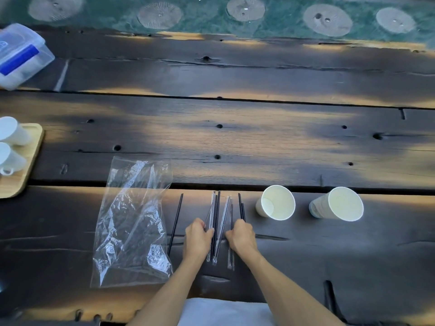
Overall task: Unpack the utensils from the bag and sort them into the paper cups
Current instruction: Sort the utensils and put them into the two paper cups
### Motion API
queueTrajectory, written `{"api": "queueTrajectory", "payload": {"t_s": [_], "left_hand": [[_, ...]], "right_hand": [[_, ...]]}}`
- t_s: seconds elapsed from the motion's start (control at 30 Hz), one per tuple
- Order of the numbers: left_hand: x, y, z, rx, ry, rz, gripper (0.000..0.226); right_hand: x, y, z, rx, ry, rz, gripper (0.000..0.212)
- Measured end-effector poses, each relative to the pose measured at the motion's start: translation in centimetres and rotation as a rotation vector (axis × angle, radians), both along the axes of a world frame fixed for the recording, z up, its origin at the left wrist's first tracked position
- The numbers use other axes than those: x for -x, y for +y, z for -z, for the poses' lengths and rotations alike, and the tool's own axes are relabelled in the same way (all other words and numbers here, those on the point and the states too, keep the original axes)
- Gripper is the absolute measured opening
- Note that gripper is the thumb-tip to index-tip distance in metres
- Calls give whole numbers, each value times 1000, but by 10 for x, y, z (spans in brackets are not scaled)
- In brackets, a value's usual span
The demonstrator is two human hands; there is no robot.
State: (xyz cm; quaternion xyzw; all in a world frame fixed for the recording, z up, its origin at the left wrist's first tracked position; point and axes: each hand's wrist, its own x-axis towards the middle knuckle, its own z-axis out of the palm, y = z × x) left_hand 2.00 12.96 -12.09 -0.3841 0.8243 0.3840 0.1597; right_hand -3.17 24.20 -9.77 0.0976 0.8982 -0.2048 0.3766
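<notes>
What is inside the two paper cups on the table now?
Nothing is visible in either cup. The nearer paper cup shows only its bare white wall and bottom. The farther paper cup shows a plain white interior; its bottom is hidden by the viewing angle.

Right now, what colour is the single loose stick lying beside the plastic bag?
Black, plainest in the head view: the stick.

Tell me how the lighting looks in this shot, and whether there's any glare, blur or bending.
Head view: patchy warm light falls in bands across the dark wooden table, with deep shadow between; the clear plastic bag shows bright white glints; the left edge is soft, blurring the white mugs and the plastic container; plank lines bow slightly from the wide lens; the hands and paper cups look fairly sharp.
</notes>
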Motion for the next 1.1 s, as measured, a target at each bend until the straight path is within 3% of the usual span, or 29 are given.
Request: {"api": "queueTrajectory", "payload": {"t_s": [0.23,0.4,0.63,0.7,0.8,0.9,1.0,1.1], "left_hand": [[3,1,3,51,-57,5,26],[-5,-3,1,-7,0,-29,24],[-13,-9,-11,-170,120,-219,12],[-17,-11,-9,-199,139,-201,17],[-18,-11,-8,-189,142,-133,6],[-15,-10,-5,-290,148,-215,18],[-8,-8,-12,-447,195,-324,18],[0,-3,-22,-559,239,-332,18]], "right_hand": [[1,6,3,99,14,98,14],[4,-3,4,213,22,306,11],[5,-18,15,46,139,-6,6],[7,-22,16,14,144,-47,12],[11,-24,12,-10,125,-71,31],[13,-20,9,6,94,-57,30],[18,-10,7,114,26,-9,23],[26,-4,-13,393,-64,131,23]]}}
